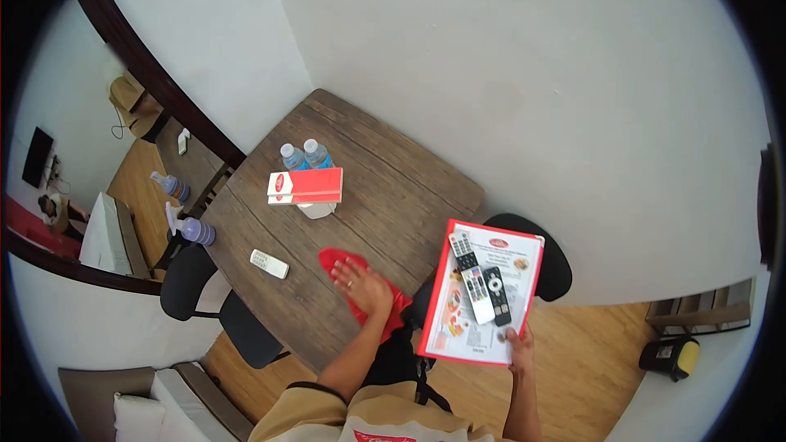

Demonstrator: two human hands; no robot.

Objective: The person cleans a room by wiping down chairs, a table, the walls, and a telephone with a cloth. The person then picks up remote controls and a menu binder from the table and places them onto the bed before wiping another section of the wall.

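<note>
My left hand point(363, 285) lies flat with fingers stretched on a red cloth point(395, 301) at the table's near edge. My right hand point(521, 349) grips the lower corner of a red-edged menu board point(442, 342), held off the table to the right. On the menu lie a white remote control point(478, 298), a black remote control point(496, 295) and a grey-and-white one point(462, 247). A white air-conditioner remote point(269, 264) rests on the wooden table point(393, 172), left of my left hand.
Two water bottles point(317, 153) stand behind a red-and-white card stand point(307, 187) on the table. A purple spray bottle point(196, 231) is at the left edge. Black chairs point(250, 340) surround the table. A mirror point(123, 155) hangs left; a bin point(667, 358) stands right.
</note>
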